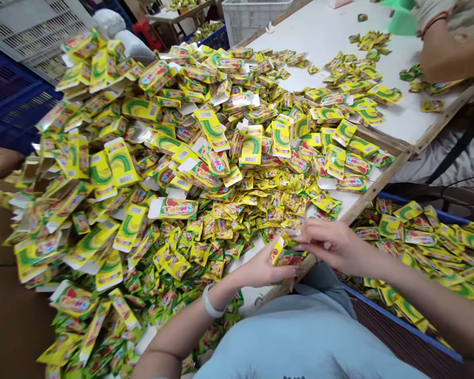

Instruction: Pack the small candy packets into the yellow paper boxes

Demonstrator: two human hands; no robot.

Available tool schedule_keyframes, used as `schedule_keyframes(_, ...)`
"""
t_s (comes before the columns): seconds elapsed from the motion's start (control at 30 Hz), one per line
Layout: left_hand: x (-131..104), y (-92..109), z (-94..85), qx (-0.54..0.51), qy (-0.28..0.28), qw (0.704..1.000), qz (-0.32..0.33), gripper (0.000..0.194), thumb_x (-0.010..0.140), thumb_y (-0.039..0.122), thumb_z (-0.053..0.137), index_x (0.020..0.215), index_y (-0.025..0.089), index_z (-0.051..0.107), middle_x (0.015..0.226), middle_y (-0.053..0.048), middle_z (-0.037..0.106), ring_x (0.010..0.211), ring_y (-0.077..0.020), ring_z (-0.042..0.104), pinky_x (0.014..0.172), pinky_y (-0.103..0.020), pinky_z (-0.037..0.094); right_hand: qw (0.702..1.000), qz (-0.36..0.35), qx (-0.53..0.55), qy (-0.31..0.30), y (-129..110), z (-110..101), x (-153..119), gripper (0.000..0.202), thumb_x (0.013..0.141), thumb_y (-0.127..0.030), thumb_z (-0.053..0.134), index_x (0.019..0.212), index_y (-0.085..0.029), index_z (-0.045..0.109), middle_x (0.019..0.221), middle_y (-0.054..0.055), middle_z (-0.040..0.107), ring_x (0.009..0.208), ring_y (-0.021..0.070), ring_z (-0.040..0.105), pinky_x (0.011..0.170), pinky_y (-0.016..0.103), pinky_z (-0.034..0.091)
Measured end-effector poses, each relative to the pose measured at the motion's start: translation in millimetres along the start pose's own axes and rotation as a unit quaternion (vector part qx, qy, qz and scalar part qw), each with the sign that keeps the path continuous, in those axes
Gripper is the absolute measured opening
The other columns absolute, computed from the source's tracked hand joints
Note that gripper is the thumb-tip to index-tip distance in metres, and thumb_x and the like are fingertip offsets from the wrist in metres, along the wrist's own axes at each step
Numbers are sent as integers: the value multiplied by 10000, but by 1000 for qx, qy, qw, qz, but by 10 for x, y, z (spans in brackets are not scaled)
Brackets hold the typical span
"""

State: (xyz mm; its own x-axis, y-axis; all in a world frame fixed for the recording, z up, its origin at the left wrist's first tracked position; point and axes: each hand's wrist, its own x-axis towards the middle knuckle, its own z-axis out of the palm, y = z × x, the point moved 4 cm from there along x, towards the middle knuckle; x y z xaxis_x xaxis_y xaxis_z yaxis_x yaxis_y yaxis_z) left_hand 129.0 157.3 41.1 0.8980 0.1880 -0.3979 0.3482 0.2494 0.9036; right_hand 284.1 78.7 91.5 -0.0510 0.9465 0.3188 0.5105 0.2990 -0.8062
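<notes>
Near the table's front edge, my left hand (263,268) is wrapped round a small yellow and green box (278,251), with a bracelet at its wrist. My right hand (327,243) is closed at the top end of that box, its fingertips pinched on the whitish flap. How much of the box is filled cannot be made out. Just beyond the hands lies a heap of small yellow candy packets (237,210). Green packets (158,295) spread to the left of my left forearm. Behind them rises a big pile of flat yellow cartons (132,108), several with open white flaps.
A blue crate (403,318) full of yellow boxes stands to the right, below the wooden table edge (363,202). Another person's arm (454,58) reaches over the table at the top right. A hand (0,160) shows at the left edge. Crates (256,18) stand behind.
</notes>
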Motion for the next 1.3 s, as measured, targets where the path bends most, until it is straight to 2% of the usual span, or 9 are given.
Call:
schedule_keyframes(0.2, -2, -216, 183, -67, -27, 997, -23, 598, 766, 490, 755, 1165, 184, 432, 795, 23, 581, 638, -126, 587, 625, -277, 513, 971, 157, 173, -55, 178, 430, -346, 285, 997, -361, 503, 968, -186, 726, 835, 31, 719, 442, 74, 535, 448, 210, 427)
schedule_keyframes(0.33, -23, -109, 28, 106, 65, 987, 106, 719, 809, 487, 717, 1378, 217, 370, 1224, -126, 609, 1089, -262, 634, 939, -422, 517, 983, 141, 108, 41, 235, 26, -229, 251, 953, -366, 576, 845, -210, 739, 766, 21, 715, 601, 142, 629, 548, 252, 497)
schedule_keyframes(0.47, -161, -12, -467, 451, 318, 808, 205, 630, 799, 445, 740, 1331, 200, 508, 1359, -185, 532, 1322, -360, 458, 1122, -545, 338, 930, 60, -159, 326, 311, -964, 61, 135, 908, -324, 661, 1027, -285, 711, 989, 48, 672, 749, 168, 584, 644, 292, 463)
schedule_keyframes(0.53, -204, -62, -704, 560, 406, 704, 163, 550, 793, 472, 734, 1227, 169, 589, 1274, -210, 572, 1259, -400, 485, 1070, -582, 361, 904, 56, -251, 342, 397, -1107, 233, 262, 908, -339, 664, 1158, -264, 655, 1125, 79, 623, 737, 152, 556, 673, 294, 449)
schedule_keyframes(0.73, -258, -177, -942, 680, 409, 595, 130, 389, 863, 447, 657, 1099, 138, 662, 1092, -195, 640, 1084, -358, 569, 933, -497, 473, 943, 59, -325, -29, 722, 194, 536, 401, 783, -419, 784, 1046, -178, 601, 1047, 128, 628, 974, 300, 575, 756, 387, 502)
schedule_keyframes(0.9, -465, -144, -1014, 655, 373, 629, 187, 150, 924, 282, 597, 989, 224, 719, 1041, -117, 698, 1011, -276, 608, 891, -427, 509, 950, 97, -296, -6, 795, 594, 391, 123, 835, -151, 647, 938, -161, 581, 1002, 155, 627, 957, 306, 566, 774, 408, 486)
schedule_keyframes(1.03, -607, -102, -1061, 494, 426, 724, 224, 174, 940, 292, 572, 857, 227, 710, 1090, -83, 715, 1049, -245, 625, 947, -440, 495, 986, 139, -16, 92, 730, 500, 255, 59, 877, -224, 600, 902, -204, 550, 766, 35, 629, 682, 193, 582, 633, 329, 494)
schedule_keyframes(1.17, -584, -105, -927, 233, 485, 813, 221, 235, 934, 395, 577, 876, 190, 675, 865, -54, 728, 819, -183, 675, 770, -318, 535, 916, 212, 331, 82, 498, 693, 259, 304, 816, -471, 702, 874, -227, 531, 699, -22, 644, 466, 110, 529, 419, 240, 445)
schedule_keyframes(1.3, -484, -56, -662, 125, 464, 850, 218, 316, 890, 498, 614, 846, 186, 647, 683, 1, 644, 610, -133, 588, 592, -233, 474, 898, 211, 379, 76, 275, 864, 370, 341, 789, -503, 729, 842, -226, 538, 652, -43, 598, 434, 90, 500, 399, 232, 450)
